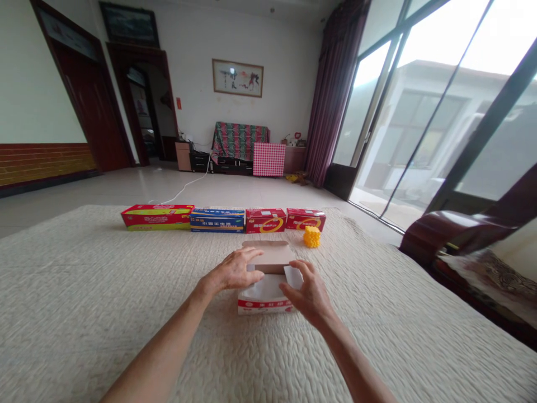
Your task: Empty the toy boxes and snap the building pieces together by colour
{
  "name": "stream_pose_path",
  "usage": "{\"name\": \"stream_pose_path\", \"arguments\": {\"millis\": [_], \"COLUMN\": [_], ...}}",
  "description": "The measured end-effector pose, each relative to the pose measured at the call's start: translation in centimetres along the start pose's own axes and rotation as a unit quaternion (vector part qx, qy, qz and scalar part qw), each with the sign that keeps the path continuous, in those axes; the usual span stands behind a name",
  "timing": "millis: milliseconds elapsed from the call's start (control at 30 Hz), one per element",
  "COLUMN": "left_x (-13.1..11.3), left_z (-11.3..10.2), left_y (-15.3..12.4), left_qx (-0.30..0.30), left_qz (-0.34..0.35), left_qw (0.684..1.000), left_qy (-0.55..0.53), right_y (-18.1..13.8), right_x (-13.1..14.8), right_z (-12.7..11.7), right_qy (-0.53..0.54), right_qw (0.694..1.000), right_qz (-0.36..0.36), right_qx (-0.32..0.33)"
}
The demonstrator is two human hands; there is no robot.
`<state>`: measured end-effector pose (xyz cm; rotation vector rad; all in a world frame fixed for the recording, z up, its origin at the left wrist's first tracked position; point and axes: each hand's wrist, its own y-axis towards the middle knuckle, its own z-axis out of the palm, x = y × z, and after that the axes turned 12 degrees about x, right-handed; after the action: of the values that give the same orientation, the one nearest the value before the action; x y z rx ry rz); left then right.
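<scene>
Two hands in shot, one left hand (232, 272) and one right hand (308, 294), both at a single open box (264, 305). Beyond the open box runs a row of four shut boxes: one long red-and-yellow box (157, 217), one blue box (217, 220), then two red ones, the inner red box (265, 220) and the outer red box (305, 219). Five boxes all told. One yellow ball (311, 237), just beyond the open box, off its right corner.

- The open box (264, 305) lies at the frame's centre, on the quilted cover (84, 291).
- A row of four boxes (218, 219) stands behind it.
- The ball (311, 237) sits between them, toward the right.
</scene>
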<state>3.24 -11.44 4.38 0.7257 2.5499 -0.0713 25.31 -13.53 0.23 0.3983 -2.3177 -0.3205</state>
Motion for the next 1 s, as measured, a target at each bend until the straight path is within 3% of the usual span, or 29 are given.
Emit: {"name": "stream_pose_path", "arguments": {"millis": [133, 400, 633, 800, 1000], "left_x": [-0.1, 1.4, 2.4, 2.0, 1.5], "left_z": [-0.6, -3.1, -3.3, -3.0, -1.6], "left_y": [-0.2, -1.3, -1.7, -1.8, -1.1], "left_qx": [0.011, -0.007, 0.018, 0.061, 0.048], "left_qz": [0.011, 0.011, 0.01, -0.011, -0.054], "left_qw": [1.0, 0.998, 1.0, 0.996, 0.992], "left_qy": [-0.024, -0.056, 0.019, 0.071, 0.107], "right_y": [-0.1, 0.3, 0.7, 0.3, -0.2], "right_x": [0.1, 0.6, -0.8, -1.2, 0.0], "right_z": [0.1, -1.9, -4.5, -5.3, -4.4], "right_qy": [0.005, -0.015, -0.091, -0.18, -0.214], "right_qw": [1.0, 0.998, 0.994, 0.982, 0.968], "right_qz": [0.017, -0.047, -0.009, 0.056, 0.101], "right_qx": [-0.007, -0.05, -0.066, -0.007, 0.09]}}
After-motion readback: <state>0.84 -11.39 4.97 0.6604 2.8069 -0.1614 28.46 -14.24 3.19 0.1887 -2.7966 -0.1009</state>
